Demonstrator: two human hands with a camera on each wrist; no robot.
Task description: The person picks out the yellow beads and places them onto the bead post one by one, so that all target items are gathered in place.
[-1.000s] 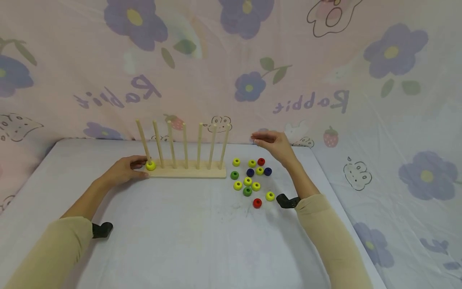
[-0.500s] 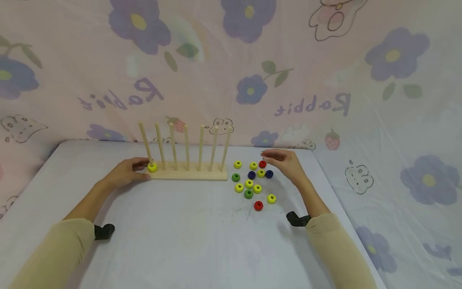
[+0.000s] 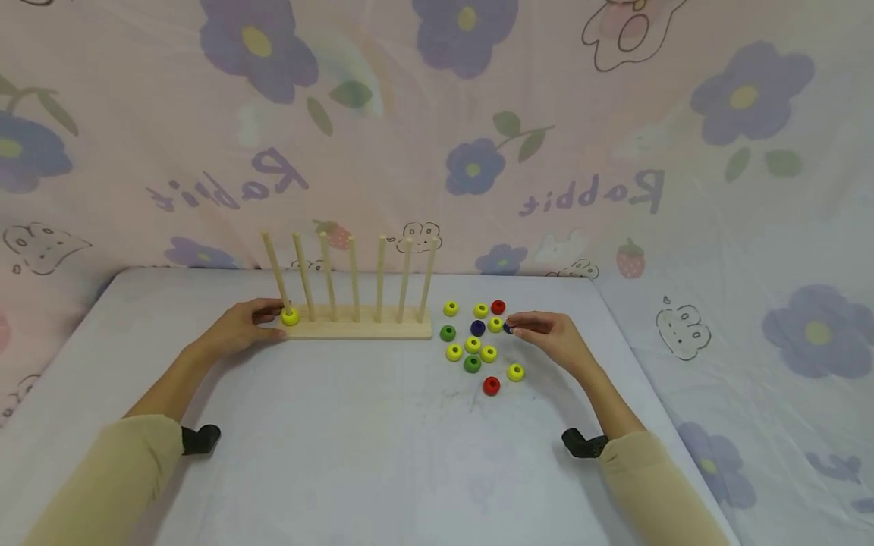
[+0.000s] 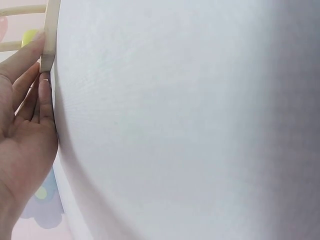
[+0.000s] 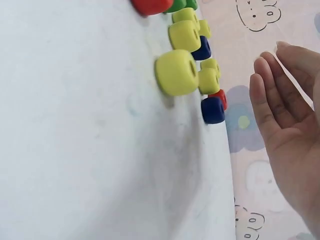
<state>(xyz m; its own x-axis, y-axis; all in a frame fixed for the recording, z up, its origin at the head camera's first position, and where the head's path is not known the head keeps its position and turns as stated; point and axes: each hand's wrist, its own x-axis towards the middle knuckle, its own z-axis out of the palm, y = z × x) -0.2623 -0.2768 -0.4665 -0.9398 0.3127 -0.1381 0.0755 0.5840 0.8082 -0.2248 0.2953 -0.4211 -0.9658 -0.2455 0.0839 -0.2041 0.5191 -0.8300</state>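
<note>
A wooden peg rack (image 3: 362, 329) with a row of upright pegs stands at the table's back. One yellow bead (image 3: 290, 317) sits at the foot of its leftmost peg. My left hand (image 3: 239, 327) grips the rack's left end, thumb in front and fingers behind; the left wrist view shows the hand (image 4: 25, 125) at the base's end. My right hand (image 3: 551, 339) is over a dark blue bead (image 3: 508, 327), which its fingertips partly cover in the head view. From the right wrist, that bead (image 5: 213, 110) shows on the table, apart from the slightly bent fingers (image 5: 272, 95).
Several loose beads lie right of the rack: yellow (image 3: 515, 372), red (image 3: 492, 386), green (image 3: 473, 364) and another dark blue bead (image 3: 477, 327). A white cloth covers the table (image 3: 341, 440). Patterned fabric (image 3: 410, 136) hangs behind it.
My right hand has come down and toward me, from above the back of the beads to the rightmost dark blue one. The left hand keeps its grip on the rack.
</note>
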